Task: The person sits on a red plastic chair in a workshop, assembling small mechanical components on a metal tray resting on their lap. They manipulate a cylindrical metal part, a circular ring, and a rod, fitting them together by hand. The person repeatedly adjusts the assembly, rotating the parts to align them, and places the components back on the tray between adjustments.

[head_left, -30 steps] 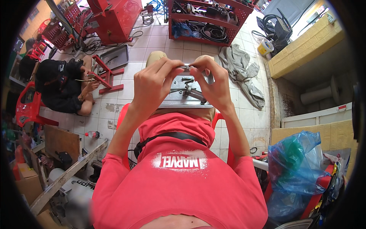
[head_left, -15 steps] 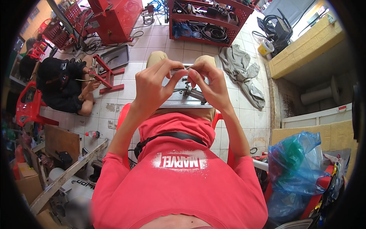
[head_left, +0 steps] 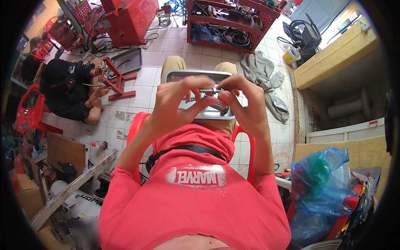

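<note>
Over my lap, my right hand (head_left: 246, 102) is closed in a pinch at the right end of a thin metal rod (head_left: 205, 91) with a nut-like collar (head_left: 214, 90) on it. From the other side my left hand (head_left: 175, 100) reaches round the rod. Its thumb and index finger lie below and above it, and motion smears the fingertips, so whether they grip is unclear. Below both hands a shallow metal tray (head_left: 171, 76) rests across my thighs. A dark metal part (head_left: 223, 110) lies in it, mostly covered by my hands.
At left, a person in dark clothes (head_left: 62, 89) sits by a low red stool (head_left: 118, 83) and another tray (head_left: 127, 60). A red tool cart (head_left: 233, 23) stands ahead. Grey cloth (head_left: 266, 79) lies on the floor; a blue plastic bag (head_left: 316, 183) is at right.
My hands have drawn slightly nearer to me and the left fingers have spread around the rod, which now shows more. The tray's far rim has come into sight.
</note>
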A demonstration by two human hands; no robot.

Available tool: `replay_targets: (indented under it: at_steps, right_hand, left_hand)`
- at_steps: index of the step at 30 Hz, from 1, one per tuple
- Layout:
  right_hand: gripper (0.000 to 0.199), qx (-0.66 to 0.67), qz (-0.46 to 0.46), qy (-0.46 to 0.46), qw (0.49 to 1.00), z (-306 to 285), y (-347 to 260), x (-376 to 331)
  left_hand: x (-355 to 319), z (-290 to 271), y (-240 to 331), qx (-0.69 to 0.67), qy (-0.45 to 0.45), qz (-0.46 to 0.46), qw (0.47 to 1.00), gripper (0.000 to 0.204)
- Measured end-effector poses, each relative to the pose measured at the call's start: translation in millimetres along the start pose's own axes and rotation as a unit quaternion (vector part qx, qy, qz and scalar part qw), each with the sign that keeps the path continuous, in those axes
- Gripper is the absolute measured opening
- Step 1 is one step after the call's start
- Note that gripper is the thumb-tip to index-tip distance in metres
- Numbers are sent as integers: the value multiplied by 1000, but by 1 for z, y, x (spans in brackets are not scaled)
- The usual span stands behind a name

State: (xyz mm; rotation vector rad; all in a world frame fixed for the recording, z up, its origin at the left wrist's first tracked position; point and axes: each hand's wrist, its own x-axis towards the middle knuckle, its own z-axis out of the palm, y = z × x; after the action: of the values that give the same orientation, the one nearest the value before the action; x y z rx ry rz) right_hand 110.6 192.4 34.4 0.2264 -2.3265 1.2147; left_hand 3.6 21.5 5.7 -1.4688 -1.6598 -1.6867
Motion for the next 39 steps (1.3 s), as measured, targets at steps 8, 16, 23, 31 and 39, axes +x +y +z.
replay_targets:
  at_steps: [8, 16, 23, 31, 39]
  right_hand:
    - [15, 35, 3, -11, 999, -8, -18, -10]
    - [20, -38, -110, -14, 993, -11, -24, -16]
    - [20, -17, -97, -13, 995, -17, -25, -14]
    - [25, -28, -73, 2, 997, -18, -23, -13]
    - [24, -15, -57, 8, 998, -14, -19, -13]
  left_hand:
    - [-2, -9, 10, 83, -14, 81, 993, 27]
    - [-1, -17, 22, 71, -65, 84, 992, 28]
    - [3, -19, 28, 116, -68, 104, 985, 27]
    - [1, -11, 23, 118, -28, 102, 987, 24]
    - [2, -10, 28, 103, -47, 46, 992, 21]
